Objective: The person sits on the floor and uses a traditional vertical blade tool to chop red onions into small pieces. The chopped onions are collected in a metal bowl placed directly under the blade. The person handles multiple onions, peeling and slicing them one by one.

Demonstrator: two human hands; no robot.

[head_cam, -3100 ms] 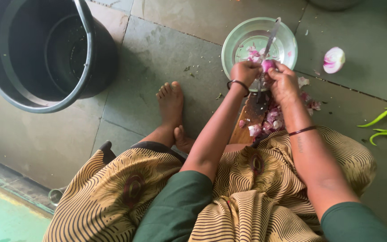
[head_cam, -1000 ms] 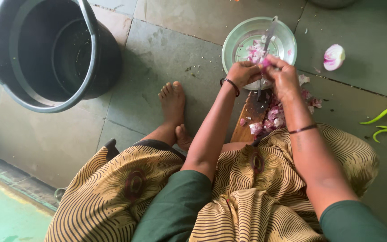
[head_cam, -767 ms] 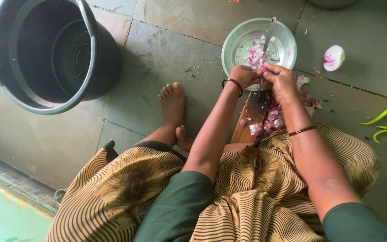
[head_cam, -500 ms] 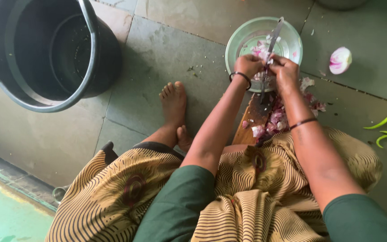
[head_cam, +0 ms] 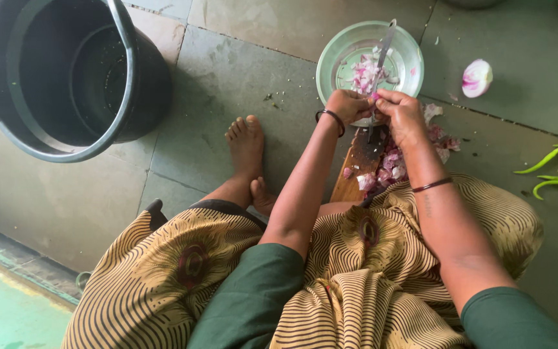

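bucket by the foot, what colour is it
The bucket is dark grey, nearly black, seen best in the head view.

Both hands, left hand (head_cam: 347,105) and right hand (head_cam: 400,113), meet at an upright blade (head_cam: 383,48); chopped onion (head_cam: 366,74) fills the bowl (head_cam: 330,61).

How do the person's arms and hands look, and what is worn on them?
Both forearms are bare below short dark green sleeves. The left hand has a thin dark bangle at its wrist; the right hand has a similar thin dark band. No gloves or rings are visible.
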